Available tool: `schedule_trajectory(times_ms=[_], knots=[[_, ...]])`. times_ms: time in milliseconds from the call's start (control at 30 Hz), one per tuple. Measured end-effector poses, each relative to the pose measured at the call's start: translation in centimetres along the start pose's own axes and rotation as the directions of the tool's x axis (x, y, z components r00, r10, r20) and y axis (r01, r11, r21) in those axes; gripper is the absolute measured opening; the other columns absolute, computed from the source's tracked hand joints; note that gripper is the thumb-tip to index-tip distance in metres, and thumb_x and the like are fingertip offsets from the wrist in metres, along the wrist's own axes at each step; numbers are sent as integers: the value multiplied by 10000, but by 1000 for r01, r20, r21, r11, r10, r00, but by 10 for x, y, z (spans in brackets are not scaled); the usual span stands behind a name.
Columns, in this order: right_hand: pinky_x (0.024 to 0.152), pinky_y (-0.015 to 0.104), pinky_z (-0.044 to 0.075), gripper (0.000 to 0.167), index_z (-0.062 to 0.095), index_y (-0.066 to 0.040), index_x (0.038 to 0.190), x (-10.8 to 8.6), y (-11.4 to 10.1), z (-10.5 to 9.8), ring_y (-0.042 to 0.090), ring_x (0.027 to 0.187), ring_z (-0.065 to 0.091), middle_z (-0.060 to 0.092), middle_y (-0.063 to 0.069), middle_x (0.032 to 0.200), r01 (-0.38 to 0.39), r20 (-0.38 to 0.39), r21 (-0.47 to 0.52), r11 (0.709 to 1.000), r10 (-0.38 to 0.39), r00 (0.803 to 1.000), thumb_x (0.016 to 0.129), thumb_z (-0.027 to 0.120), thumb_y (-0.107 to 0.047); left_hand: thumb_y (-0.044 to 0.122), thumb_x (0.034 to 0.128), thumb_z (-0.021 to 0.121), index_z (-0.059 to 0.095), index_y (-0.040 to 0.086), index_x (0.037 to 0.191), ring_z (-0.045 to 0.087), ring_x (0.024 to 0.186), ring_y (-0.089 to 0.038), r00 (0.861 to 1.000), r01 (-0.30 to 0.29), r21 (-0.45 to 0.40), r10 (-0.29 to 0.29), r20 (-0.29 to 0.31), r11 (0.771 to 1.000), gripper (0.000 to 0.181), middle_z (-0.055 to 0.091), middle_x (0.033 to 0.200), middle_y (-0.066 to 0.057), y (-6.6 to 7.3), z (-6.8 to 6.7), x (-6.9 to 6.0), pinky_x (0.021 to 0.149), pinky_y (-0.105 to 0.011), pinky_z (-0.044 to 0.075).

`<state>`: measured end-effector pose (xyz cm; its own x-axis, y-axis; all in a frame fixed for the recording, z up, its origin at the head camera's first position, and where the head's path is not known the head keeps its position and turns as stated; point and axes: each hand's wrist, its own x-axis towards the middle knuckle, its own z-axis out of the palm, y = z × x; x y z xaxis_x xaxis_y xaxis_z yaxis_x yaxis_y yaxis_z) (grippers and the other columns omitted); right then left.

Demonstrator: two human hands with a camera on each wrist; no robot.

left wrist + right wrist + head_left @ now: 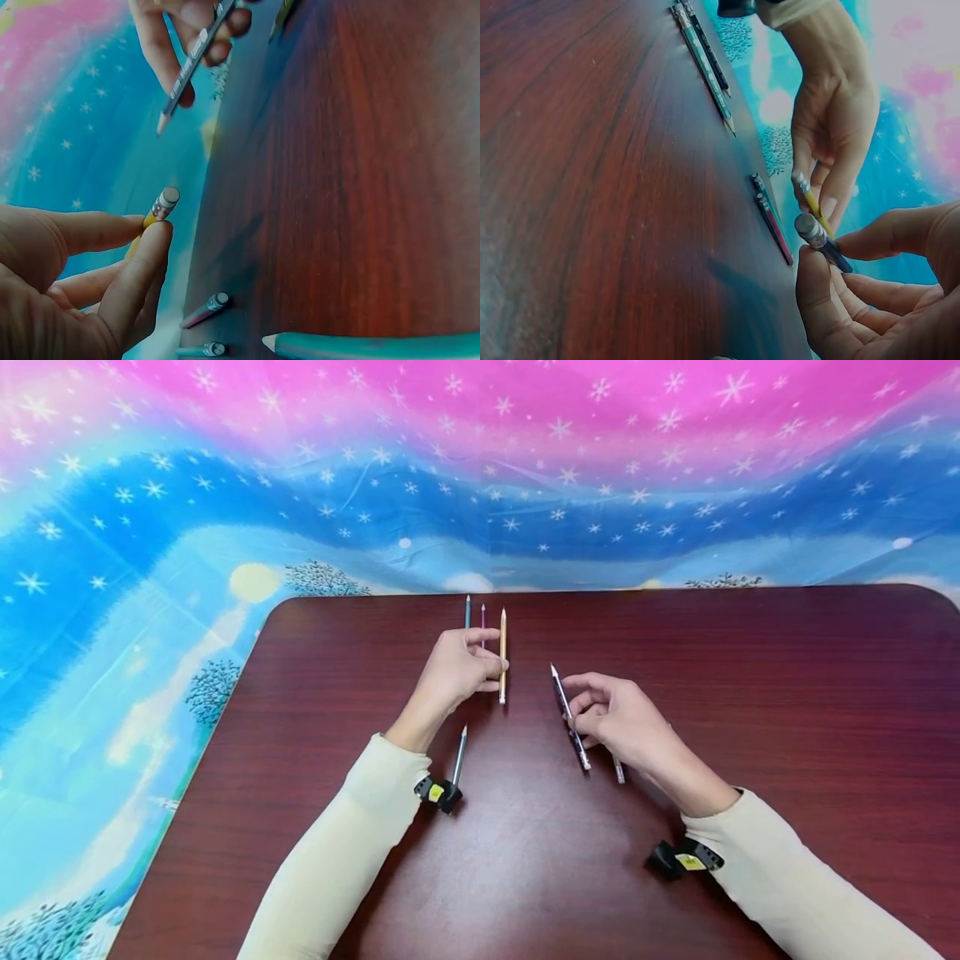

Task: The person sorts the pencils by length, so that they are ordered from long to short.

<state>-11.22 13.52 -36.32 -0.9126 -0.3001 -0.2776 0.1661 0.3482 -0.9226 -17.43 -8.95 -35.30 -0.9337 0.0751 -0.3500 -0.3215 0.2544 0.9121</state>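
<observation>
My left hand (467, 667) pinches a yellow pencil (503, 625) between thumb and fingertips, its sharpened point toward the far edge and its white eraser end toward me. To the right, my right hand (628, 720) grips a dark blue pencil (581, 748), tilted with its tip up and to the left. Both pencils appear raised off the table in the wrist views. A teal pencil (468, 612) and a purple pencil (483, 614) lie side by side at the back, partly hidden by the left hand. Beside the left wrist lies a green pencil (460, 753).
Another pencil (618, 771) lies mostly hidden under the right hand. In the right wrist view, a black pencil (709, 52) shows next to the green one. The dark red wooden table (787, 693) ends at a snowflake-patterned cloth (525, 468) behind it.
</observation>
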Motion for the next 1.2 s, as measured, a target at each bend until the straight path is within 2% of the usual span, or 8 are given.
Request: schedule_trajectory(times_ms=[233, 400, 533, 633, 767, 933, 1033, 1200], knots=[[650, 281, 587, 598, 490, 48, 1490, -2, 2, -3, 92, 720, 624, 648, 140, 980, 15, 0, 3, 1000, -15, 1000, 897, 553, 87, -42, 930, 686, 642, 81, 1423, 790, 959, -236, 997, -1, 104, 10, -81, 995, 510, 726, 951, -130, 3, 7, 19, 729, -293, 651], [657, 282, 585, 600, 484, 42, 1496, -3, 2, -5, 92, 727, 626, 646, 130, 984, 19, 5, 15, 1000, -20, 1000, 902, 555, 76, -54, 934, 693, 645, 72, 1421, 788, 989, -230, 992, 21, 148, -2, -128, 989, 505, 728, 1062, -148, 4, 10, 28, 751, -295, 651], [656, 282, 586, 598, 483, 45, 1496, -4, 3, -6, 91, 725, 628, 647, 124, 981, 31, 1, 18, 999, -31, 1000, 903, 554, 73, -51, 937, 709, 646, 65, 1422, 787, 996, -227, 991, 34, 181, -9, -135, 983, 503, 714, 1170, -151, 5, 12, 32, 758, -292, 651], [654, 282, 589, 596, 487, 48, 1492, -4, 3, -7, 91, 724, 633, 650, 127, 980, 40, -4, 14, 999, -40, 999, 902, 557, 74, -43, 938, 724, 643, 56, 1421, 790, 969, -230, 992, 36, 217, -8, -130, 976, 499, 746, 1145, -160, 5, 12, 35, 743, -286, 650], [657, 283, 596, 591, 489, 50, 1491, -5, 4, -8, 88, 730, 639, 650, 128, 981, 42, -6, 12, 999, -42, 999, 905, 567, 76, -10, 944, 743, 640, 64, 1424, 790, 901, -212, 992, 35, 318, 5, -125, 947, 497, 786, 1035, -152, 6, 13, 36, 704, -263, 643], [656, 286, 599, 591, 489, 52, 1489, -6, 4, -8, 86, 732, 640, 645, 121, 974, 44, -10, 16, 999, -44, 999, 905, 574, 80, 40, 948, 757, 657, 95, 1416, 777, 784, -164, 990, 36, 455, 30, -136, 890, 482, 770, 1126, -135, 7, 15, 37, 644, -225, 619], [656, 287, 599, 592, 489, 55, 1486, -6, 4, -8, 86, 732, 641, 644, 123, 970, 46, -12, 22, 999, -46, 999, 901, 573, 86, 47, 949, 754, 657, 104, 1419, 753, 714, -140, 989, 41, 490, 33, -142, 871, 483, 751, 1187, -130, 8, 16, 38, 613, -214, 597], [659, 291, 602, 594, 485, 62, 1486, -6, 5, -9, 85, 734, 643, 640, 122, 966, 47, -9, 35, 998, -47, 999, 899, 565, 96, 60, 962, 747, 637, 105, 1443, 721, 683, -128, 989, 38, 527, 42, -139, 849, 495, 753, 1171, -118, 9, 18, 39, 596, -216, 570]])
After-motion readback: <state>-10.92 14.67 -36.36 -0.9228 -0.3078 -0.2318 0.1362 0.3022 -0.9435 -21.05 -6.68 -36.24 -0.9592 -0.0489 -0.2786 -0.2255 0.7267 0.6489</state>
